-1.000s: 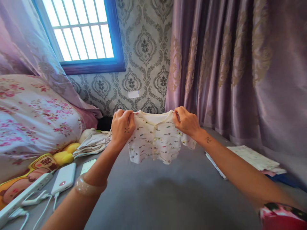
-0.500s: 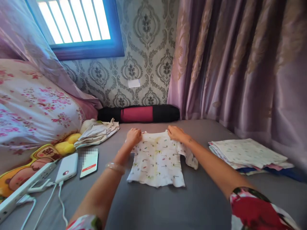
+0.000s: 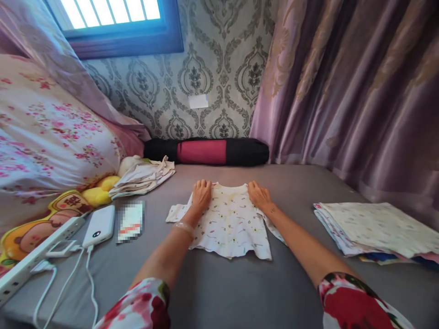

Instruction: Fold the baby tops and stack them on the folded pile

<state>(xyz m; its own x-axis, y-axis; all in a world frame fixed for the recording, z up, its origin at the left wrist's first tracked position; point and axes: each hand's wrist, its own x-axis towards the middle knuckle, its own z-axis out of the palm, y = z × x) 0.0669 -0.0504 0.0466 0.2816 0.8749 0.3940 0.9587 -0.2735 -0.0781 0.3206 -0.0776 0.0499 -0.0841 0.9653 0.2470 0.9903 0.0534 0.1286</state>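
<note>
A small white long-sleeved baby shirt (image 3: 233,224) with a tiny print and faint yellowish stains lies spread on the grey bed sheet (image 3: 219,292), neckline away from me. My left hand (image 3: 201,194) is closed on its left shoulder, beside the collar. At the opposite shoulder, my right hand (image 3: 259,195) pinches the cloth in the same way. The shirt's left sleeve sticks out past my left wrist, and the right sleeve lies partly under my right forearm. My fingertips are mostly hidden behind the knuckles.
To the right is a stack of folded clothes (image 3: 384,228); another pile of pale clothes (image 3: 146,176) lies back left. A white power bank (image 3: 99,224), a blurred-out phone (image 3: 131,221), a power strip (image 3: 41,260) with cables and a plush toy (image 3: 37,233) lie left. A black-and-red roll (image 3: 202,151) lies along the wall.
The view has tilted down and shifted slightly. The shirt's left sleeve now shows stretched out to the left. Both hands keep hold of the shoulders.
</note>
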